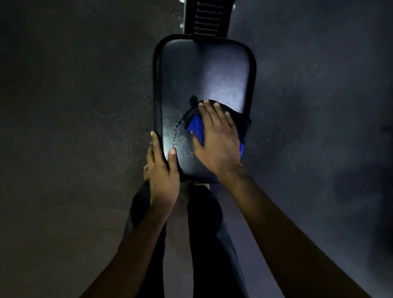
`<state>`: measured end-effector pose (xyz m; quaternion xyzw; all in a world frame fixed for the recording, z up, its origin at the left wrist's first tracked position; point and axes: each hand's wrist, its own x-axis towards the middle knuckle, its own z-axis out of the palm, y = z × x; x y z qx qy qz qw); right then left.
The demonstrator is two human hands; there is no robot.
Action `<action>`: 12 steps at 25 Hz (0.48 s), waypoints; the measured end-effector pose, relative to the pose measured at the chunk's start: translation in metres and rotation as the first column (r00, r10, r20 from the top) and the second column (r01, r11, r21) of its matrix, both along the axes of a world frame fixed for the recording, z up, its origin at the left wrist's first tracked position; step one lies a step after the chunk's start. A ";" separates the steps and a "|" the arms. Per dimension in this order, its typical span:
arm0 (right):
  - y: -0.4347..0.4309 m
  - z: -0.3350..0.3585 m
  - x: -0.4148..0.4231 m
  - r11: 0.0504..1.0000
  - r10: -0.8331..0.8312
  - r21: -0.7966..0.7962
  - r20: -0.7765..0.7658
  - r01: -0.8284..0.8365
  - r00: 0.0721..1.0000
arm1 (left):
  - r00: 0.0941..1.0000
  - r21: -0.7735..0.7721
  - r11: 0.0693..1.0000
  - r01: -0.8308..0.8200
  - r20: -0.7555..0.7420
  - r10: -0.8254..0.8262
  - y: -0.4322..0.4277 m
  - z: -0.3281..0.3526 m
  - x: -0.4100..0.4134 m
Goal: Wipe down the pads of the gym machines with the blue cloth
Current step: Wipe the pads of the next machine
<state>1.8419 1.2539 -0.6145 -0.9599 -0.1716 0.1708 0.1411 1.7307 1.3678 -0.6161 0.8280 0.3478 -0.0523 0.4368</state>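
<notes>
- Left hand (161, 176) and right hand (216, 139) are bare, nails trimmed short.
- Forearms (127, 252) run uncovered back from the grip to the view's lower edge.
- Dark, loose trousers (208, 225) cover both legs just below the grip.

The one view comes from a wide-angle camera on the person's head, facing forward and steeply down, almost straight at the dark speckled rubber floor (58, 105). It sits close. The left forearm (131, 253) and right forearm (303, 238) enter from the bottom edge, and the glossy black rounded-rectangle vinyl pad (200, 74) fills the centre. The black ribbed machine frame (209, 8) runs off the top edge, and the person's dark-trousered legs (205, 225) lie below the pad.
</notes>
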 end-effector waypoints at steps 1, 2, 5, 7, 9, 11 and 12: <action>-0.003 -0.003 0.007 0.999 0.038 0.022 0.005 -0.038 0.999 | 1.000 -0.013 1.000 -0.025 -0.005 0.025 -0.002 -0.005 -0.003; 0.000 -0.005 0.017 0.998 0.052 0.038 0.017 -0.053 0.998 | 0.999 -0.018 0.999 -0.051 -0.012 0.051 -0.005 -0.009 -0.004; 0.030 -0.013 0.056 0.997 0.054 0.045 0.068 -0.057 0.996 | 0.989 -0.033 0.989 -0.142 -0.042 0.141 -0.010 -0.010 -0.006; 0.044 -0.012 0.066 0.998 0.063 0.004 0.064 -0.063 0.996 | 0.988 -0.052 0.987 -0.151 -0.012 0.151 -0.013 -0.012 -0.010; 0.047 -0.009 0.054 0.992 0.129 0.009 0.042 -0.129 0.991 | 0.990 -0.074 0.987 -0.140 0.004 0.141 -0.007 -0.018 -0.016; 0.039 -0.008 0.043 0.972 0.227 0.044 0.047 -0.229 0.973 | 0.992 -0.106 0.986 -0.129 -0.015 0.128 -0.003 -0.021 -0.020; 0.037 -0.009 0.046 0.965 0.253 0.052 0.058 -0.256 0.966 | 0.992 -0.123 0.984 -0.128 -0.019 0.127 -0.003 -0.020 -0.021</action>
